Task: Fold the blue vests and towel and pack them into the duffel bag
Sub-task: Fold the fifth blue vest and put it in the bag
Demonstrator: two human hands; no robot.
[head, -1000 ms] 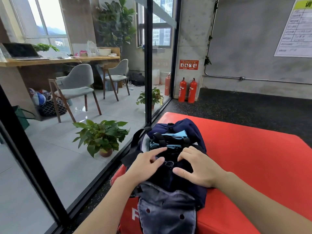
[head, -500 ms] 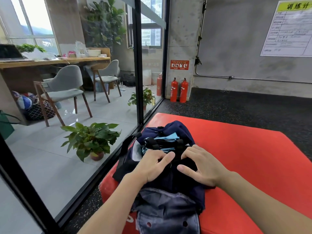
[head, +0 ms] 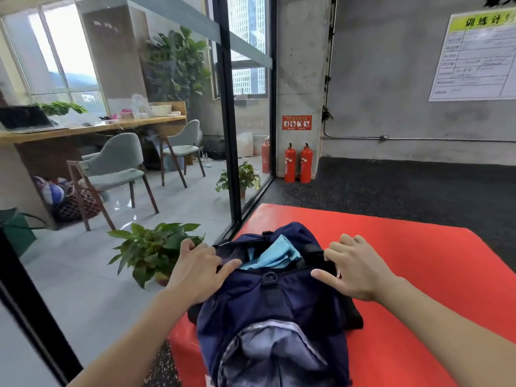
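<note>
A navy duffel bag (head: 279,305) lies lengthwise on the left part of a red mat (head: 418,275), its top open. Light blue folded cloth (head: 275,254) shows inside the opening. My left hand (head: 198,270) grips the left edge of the opening, thumb across the bag's top. My right hand (head: 353,268) grips the right edge and the black strap there. The two hands hold the opening spread apart. A grey mesh end pocket (head: 273,356) faces me. How many items lie inside is hidden.
A glass wall with a black frame (head: 230,121) runs along the mat's left side. Behind the glass stand a potted plant (head: 156,248), chairs and a desk. Two red fire extinguishers (head: 298,163) stand at the far wall. Dark floor surrounds the mat.
My hands have moved apart from the bag's middle to its two sides, pulling the opening wider. More of the light blue cloth shows. The camera view has shifted slightly.
</note>
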